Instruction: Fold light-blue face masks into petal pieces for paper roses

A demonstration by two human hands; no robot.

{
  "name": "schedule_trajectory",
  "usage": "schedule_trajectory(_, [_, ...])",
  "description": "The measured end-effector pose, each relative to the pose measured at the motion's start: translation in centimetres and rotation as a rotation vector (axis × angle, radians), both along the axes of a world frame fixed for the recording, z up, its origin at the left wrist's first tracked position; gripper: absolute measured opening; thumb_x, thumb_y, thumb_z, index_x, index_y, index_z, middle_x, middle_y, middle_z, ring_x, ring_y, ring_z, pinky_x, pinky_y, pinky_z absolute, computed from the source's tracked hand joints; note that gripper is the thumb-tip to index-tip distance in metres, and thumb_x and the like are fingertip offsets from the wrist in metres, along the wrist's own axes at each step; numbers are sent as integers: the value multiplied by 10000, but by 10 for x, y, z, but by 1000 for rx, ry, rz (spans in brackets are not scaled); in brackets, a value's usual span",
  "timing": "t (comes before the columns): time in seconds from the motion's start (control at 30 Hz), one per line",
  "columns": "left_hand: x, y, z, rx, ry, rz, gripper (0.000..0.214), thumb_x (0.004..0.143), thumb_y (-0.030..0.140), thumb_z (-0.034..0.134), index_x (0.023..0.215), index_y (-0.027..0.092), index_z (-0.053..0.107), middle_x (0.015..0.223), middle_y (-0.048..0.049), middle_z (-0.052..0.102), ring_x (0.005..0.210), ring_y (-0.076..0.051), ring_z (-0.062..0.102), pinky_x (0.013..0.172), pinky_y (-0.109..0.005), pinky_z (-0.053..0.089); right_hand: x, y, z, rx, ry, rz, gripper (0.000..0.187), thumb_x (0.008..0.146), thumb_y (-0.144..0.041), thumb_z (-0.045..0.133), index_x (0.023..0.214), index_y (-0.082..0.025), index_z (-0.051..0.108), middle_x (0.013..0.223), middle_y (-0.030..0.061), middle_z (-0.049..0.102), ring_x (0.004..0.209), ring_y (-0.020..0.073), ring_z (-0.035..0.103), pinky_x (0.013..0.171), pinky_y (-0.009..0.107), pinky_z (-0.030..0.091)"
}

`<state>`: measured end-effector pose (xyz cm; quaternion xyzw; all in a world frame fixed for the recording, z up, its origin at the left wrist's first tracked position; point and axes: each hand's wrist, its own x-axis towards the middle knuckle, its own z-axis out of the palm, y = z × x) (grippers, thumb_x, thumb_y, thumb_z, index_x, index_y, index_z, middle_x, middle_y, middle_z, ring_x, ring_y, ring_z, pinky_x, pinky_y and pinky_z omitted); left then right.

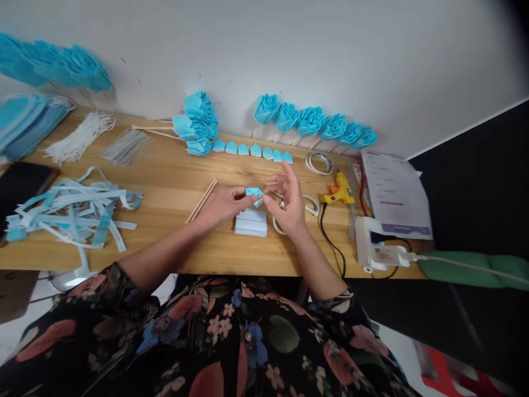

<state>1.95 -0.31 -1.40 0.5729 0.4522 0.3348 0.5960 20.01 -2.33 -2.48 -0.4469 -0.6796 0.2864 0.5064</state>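
A small folded piece of light-blue fabric [253,192] is pinched between the thumb and fingers of my left hand [227,205]. From the other side my right hand [287,201] brings its thumb tip to the piece's edge, its other fingers spread and the index finger raised. Just below the piece lies a stack of pale blue pleated rectangles [250,223]. White loop handles [313,205], possibly of scissors, show partly behind my right hand. Beyond both hands runs a row of folded blue pieces [255,150]. Two thin wooden sticks [201,201] lie beside my left hand.
Blue fabric flowers [311,121] on sticks lean on the wall; more blue flowers [198,122] lie mid-table. Left are cut strips [78,207], white cords [80,135], wires [126,146] and masks [31,124]. Right are tape rolls [319,163], a yellow glue gun [341,190] and a power strip [374,245].
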Motion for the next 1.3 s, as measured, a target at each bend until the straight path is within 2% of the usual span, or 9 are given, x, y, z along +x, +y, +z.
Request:
schedule_trajectory(0.13, [1,-2,3,33,-3,-22,240,789,385,680,707,160,664,580,38,525,553,-90,441,525,-222,310,-2,0,-1,-22,24,15,769,892,-403,655,1541,-380,244,1239,68,634,792,172,632,791,387,593])
schedule_trajectory(0.3, [4,-5,5,25,-75,-85,209,769,355,693,875,174,697,686,30,593,613,-99,478,580,-225,361,-2,1,-1,-27,60,-37,825,879,-421,674,1556,-389,204,1262,72,622,783,165,625,802,384,598])
schedule_trajectory(0.47, [2,0,0,26,-88,2,218,770,357,684,694,174,593,608,37,512,551,-89,435,549,-231,349,-2,2,-1,-33,73,-60,823,892,-433,656,1566,-394,185,1295,73,619,831,173,643,832,386,603])
schedule_trajectory(0.67, [0,2,-2,36,-108,27,238,773,387,662,706,173,584,624,32,515,546,-86,446,555,-232,374,1,3,-3,-20,93,-10,776,932,-501,583,1571,-411,152,1308,68,612,869,181,655,821,384,599])
schedule_trajectory(0.87, [0,0,0,49,-66,-29,293,797,447,652,733,169,583,661,30,535,557,-85,466,555,-230,376,-2,1,-3,-81,158,7,834,879,-371,693,1552,-429,204,1295,51,616,771,152,623,811,358,596])
schedule_trajectory(0.97, [0,-1,0,74,-68,-16,280,782,429,672,738,165,589,639,37,513,558,-80,441,540,-222,344,-4,0,-3,-128,158,7,853,862,-302,710,1550,-422,221,1297,53,619,769,155,625,815,361,596])
schedule_trajectory(1.07, [0,0,0,59,-87,25,285,765,424,673,702,168,565,605,43,492,543,-82,431,533,-223,344,-2,1,-2,-147,194,22,784,869,-320,700,1530,-406,287,1215,49,653,795,168,632,817,371,589])
schedule_trajectory(1.17, [-1,2,-1,21,-102,38,292,748,427,685,693,169,559,614,37,518,541,-85,452,542,-228,374,3,4,0,-168,275,19,642,890,-386,664,1477,-368,406,1026,33,690,814,179,628,817,374,569])
schedule_trajectory(1.3, [-1,2,-2,-2,-96,31,289,748,422,688,698,165,566,618,32,542,547,-86,469,554,-229,387,8,6,6,-253,440,21,492,869,-412,663,1340,-300,571,803,-10,650,705,142,578,746,327,526])
